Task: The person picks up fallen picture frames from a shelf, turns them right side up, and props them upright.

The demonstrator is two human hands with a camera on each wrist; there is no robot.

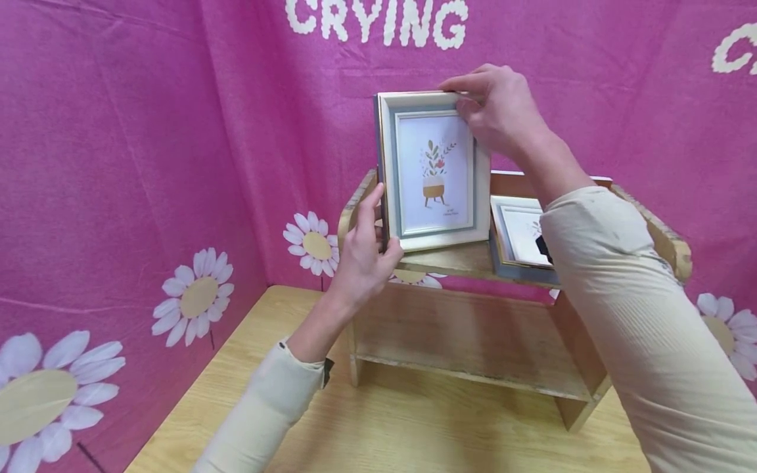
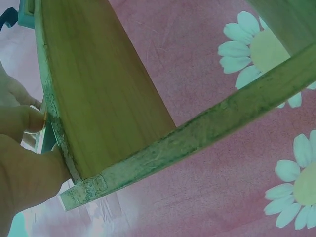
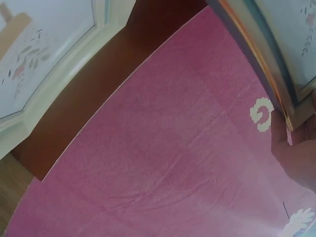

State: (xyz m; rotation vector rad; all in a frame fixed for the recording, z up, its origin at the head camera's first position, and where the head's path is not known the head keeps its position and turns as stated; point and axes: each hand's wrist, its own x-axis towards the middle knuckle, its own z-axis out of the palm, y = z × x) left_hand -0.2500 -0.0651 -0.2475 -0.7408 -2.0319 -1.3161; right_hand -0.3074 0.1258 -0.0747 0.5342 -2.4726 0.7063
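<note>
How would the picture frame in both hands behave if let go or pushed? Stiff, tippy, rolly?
Likely stiff: the picture frame keeps straight edges between the left grip and right grip. Probably apt to tip if let go upright: it's tall for its depth, and no stand shows. Unlikely to roll, given its flat sides and square corners.

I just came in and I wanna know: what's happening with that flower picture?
A person is holding a picture frame upright with both hands. The right hand grips its top right corner, and the left hand holds its lower left side. It's at the top level of a small wooden shelf, but I can't tell if it rests there. A second frame is on that level to the right, partly hidden by the right sleeve.
</note>
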